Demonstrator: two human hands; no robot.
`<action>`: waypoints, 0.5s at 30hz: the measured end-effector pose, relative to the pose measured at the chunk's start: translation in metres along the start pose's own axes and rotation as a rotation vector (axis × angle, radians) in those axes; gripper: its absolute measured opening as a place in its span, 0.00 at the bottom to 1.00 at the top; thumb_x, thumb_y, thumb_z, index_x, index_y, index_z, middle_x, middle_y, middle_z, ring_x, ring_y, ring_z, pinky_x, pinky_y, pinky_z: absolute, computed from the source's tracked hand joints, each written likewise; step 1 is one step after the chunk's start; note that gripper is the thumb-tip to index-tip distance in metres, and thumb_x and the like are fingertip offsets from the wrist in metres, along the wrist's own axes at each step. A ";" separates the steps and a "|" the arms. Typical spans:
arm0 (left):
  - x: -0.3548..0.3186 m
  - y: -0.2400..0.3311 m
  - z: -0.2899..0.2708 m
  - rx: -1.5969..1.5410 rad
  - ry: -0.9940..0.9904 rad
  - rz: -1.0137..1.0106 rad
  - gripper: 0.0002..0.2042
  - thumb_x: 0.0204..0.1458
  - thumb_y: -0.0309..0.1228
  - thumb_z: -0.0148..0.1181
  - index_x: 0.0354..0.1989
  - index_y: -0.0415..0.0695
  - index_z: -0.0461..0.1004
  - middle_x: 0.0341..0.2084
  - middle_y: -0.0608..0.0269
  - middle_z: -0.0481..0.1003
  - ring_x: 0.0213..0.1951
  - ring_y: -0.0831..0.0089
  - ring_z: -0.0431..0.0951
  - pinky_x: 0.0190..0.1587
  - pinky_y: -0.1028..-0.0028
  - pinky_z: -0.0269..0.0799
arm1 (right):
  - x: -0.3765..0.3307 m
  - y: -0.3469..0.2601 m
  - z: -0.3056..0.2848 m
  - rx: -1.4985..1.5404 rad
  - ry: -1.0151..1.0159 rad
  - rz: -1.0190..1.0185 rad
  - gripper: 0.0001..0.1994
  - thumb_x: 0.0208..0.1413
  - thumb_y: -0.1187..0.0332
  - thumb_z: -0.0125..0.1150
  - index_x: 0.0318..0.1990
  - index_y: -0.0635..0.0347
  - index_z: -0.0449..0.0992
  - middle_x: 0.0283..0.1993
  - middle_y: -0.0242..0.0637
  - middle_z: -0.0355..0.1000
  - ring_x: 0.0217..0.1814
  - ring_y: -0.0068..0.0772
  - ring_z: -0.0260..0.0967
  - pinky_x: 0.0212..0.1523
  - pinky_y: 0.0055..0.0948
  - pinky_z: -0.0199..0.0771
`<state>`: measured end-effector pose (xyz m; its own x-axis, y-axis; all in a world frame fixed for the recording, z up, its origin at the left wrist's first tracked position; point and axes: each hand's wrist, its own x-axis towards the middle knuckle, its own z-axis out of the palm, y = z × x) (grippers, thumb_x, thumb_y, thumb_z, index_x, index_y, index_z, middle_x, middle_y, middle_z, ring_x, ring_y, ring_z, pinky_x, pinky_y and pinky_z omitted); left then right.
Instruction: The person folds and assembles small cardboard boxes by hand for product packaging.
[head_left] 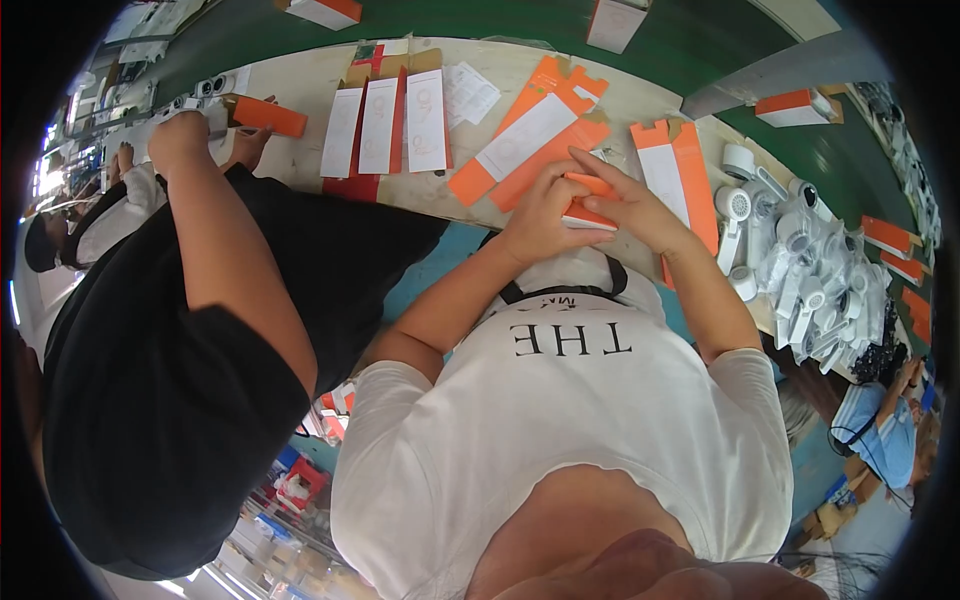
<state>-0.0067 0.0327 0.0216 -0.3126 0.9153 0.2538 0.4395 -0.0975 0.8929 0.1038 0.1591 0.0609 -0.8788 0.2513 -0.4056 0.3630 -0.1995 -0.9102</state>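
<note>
In front of my chest a small orange-and-white carton (pixel 590 214) is held between both hands. My left hand (pixel 540 212) wraps it from the left, and my right hand (pixel 640 212) closes over its right side, hiding much of it. Just beyond my hands lie flattened orange cartons (pixel 532 134) with white panels, overlapping on the table. Another orange-and-white carton (pixel 662 160) lies flat beyond my right hand. Farther right is a heap of white handheld devices with round heads (pixel 800 255), many in clear plastic bags.
Several cartons (pixel 385 125) with white faces stand in a row at the far left, beside printed sheets (pixel 470 92). A co-worker in black (pixel 180 390) sits close on my left, handling an orange carton (pixel 270 115). Beyond the table, a green conveyor belt (pixel 700 40) carries cartons past a grey post (pixel 780 75).
</note>
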 end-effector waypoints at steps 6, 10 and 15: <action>0.014 -0.023 -0.053 -0.096 0.746 -0.245 0.08 0.48 0.25 0.56 0.35 0.41 0.64 0.35 0.61 0.68 0.39 0.71 0.69 0.46 0.71 0.65 | 0.039 0.088 -0.041 0.218 0.347 0.048 0.18 0.55 0.68 0.50 0.53 0.62 0.64 0.57 0.43 0.61 0.51 0.36 0.66 0.54 0.32 0.63; 0.015 -0.031 -0.100 -0.827 0.895 -0.658 0.24 0.59 0.46 0.32 0.50 0.40 0.64 0.46 0.55 0.69 0.49 0.63 0.69 0.49 0.64 0.67 | 0.039 0.134 -0.016 -1.081 0.565 -0.425 0.13 0.40 0.74 0.59 0.38 0.57 0.74 0.47 0.37 0.67 0.54 0.42 0.60 0.54 0.34 0.60; -0.049 -0.095 -0.079 -1.407 0.798 -0.931 0.18 0.58 0.40 0.38 0.46 0.39 0.67 0.43 0.54 0.72 0.44 0.59 0.73 0.47 0.61 0.70 | 0.041 0.151 -0.035 -0.992 0.435 -0.389 0.10 0.40 0.75 0.59 0.34 0.57 0.73 0.42 0.37 0.67 0.48 0.42 0.62 0.50 0.34 0.62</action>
<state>-0.1001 -0.0342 -0.0466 -0.4663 0.5219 -0.7143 -0.8827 -0.3285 0.3362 0.1335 0.1720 -0.0962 -0.8734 0.4770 0.0980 0.3446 0.7477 -0.5676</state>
